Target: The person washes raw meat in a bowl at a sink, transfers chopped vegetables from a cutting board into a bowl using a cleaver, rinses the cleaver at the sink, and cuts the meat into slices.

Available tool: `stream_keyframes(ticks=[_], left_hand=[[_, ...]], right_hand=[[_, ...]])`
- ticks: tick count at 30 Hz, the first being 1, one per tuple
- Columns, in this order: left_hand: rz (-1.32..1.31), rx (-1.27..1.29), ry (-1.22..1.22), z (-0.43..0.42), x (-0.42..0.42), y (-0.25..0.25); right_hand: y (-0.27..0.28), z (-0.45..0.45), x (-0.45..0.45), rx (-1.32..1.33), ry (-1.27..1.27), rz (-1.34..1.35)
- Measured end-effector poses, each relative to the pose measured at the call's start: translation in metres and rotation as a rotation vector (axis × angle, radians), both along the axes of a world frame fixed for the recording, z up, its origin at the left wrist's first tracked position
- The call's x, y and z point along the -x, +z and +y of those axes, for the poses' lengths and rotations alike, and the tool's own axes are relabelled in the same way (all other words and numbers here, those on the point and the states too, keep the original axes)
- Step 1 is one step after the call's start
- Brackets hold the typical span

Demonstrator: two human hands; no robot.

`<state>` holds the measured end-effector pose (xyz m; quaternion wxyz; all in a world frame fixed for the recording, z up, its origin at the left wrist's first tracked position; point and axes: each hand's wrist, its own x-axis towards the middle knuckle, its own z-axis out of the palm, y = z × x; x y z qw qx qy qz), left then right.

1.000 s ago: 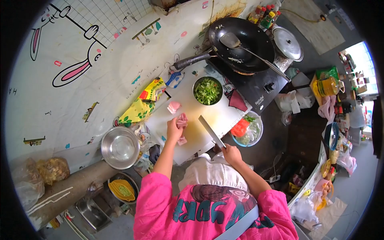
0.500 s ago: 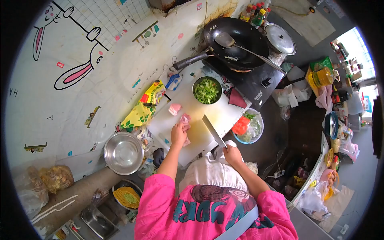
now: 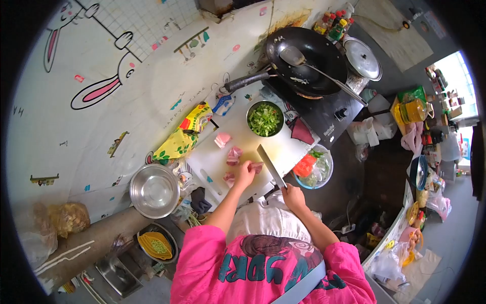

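My right hand [image 3: 294,198] grips the handle of a kitchen knife [image 3: 271,164], its blade slanting over the white cutting board [image 3: 205,158]. Just left of the blade, my left hand [image 3: 245,175] has its fingers closed on a piece of raw meat [image 3: 257,167]. More meat lies on the board: a pale pink piece [image 3: 223,140], a redder chunk [image 3: 233,155] and another piece [image 3: 229,178] beside my left wrist. At the board's far side stands a metal bowl of chopped greens [image 3: 265,118].
A black wok [image 3: 324,76] with a spatula [image 3: 292,56] rests on the cooktop [image 3: 331,114] beyond the board. On the right is a basin with bagged vegetables [image 3: 316,169]. A yellow bag [image 3: 177,142] and a steel bowl [image 3: 154,191] stand at left.
My left hand has moved right, toward the blade, with a piece of meat, leaving other chunks behind on the board. The knife stays nearly in place. The view has shifted slightly.
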<state>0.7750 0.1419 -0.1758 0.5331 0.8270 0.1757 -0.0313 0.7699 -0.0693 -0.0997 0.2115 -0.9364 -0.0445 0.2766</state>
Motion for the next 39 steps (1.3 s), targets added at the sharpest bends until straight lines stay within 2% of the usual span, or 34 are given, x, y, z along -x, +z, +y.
stream_keyframes(ticks=[2, 5, 8, 11, 14, 26, 28, 30, 32, 36, 38, 39], left_hand=[[0.041, 0.035, 0.072, -0.011, -0.003, -0.024], [0.045, -0.157, 0.062, -0.018, -0.001, -0.035], [-0.065, -0.389, 0.030, -0.015, 0.006, -0.024], [-0.217, -0.400, -0.001, -0.015, 0.007, 0.003], [-0.315, -0.439, -0.047, -0.017, 0.003, -0.005], [-0.237, -0.444, -0.133, -0.013, -0.012, -0.016], [-0.023, -0.015, 0.009, -0.014, -0.015, -0.031], [0.084, 0.142, 0.072, -0.014, -0.016, -0.033], [0.077, 0.030, 0.051, -0.015, -0.018, -0.020], [0.053, 0.418, 0.256, -0.021, -0.027, 0.006], [0.145, 0.673, 0.370, -0.022, -0.031, 0.008], [0.141, 0.672, 0.387, -0.023, -0.032, 0.007]], right_hand=[[0.007, -0.004, -0.002, 0.040, -0.020, 0.038], [0.005, -0.016, 0.000, 0.002, -0.012, 0.005], [0.004, -0.024, 0.005, -0.029, -0.015, -0.006], [0.011, -0.024, 0.003, -0.046, 0.000, -0.017], [0.023, -0.020, 0.000, -0.034, 0.043, 0.006], [0.012, -0.015, 0.003, 0.028, 0.213, 0.083], [0.008, -0.014, 0.003, 0.031, 0.241, 0.092], [0.005, -0.011, 0.002, 0.047, 0.253, 0.102], [0.005, -0.008, -0.001, 0.045, 0.273, 0.104], [0.011, 0.000, -0.007, 0.062, 0.258, 0.112], [0.009, 0.001, -0.010, 0.056, 0.254, 0.132], [0.007, 0.001, -0.011, 0.052, 0.253, 0.142]])
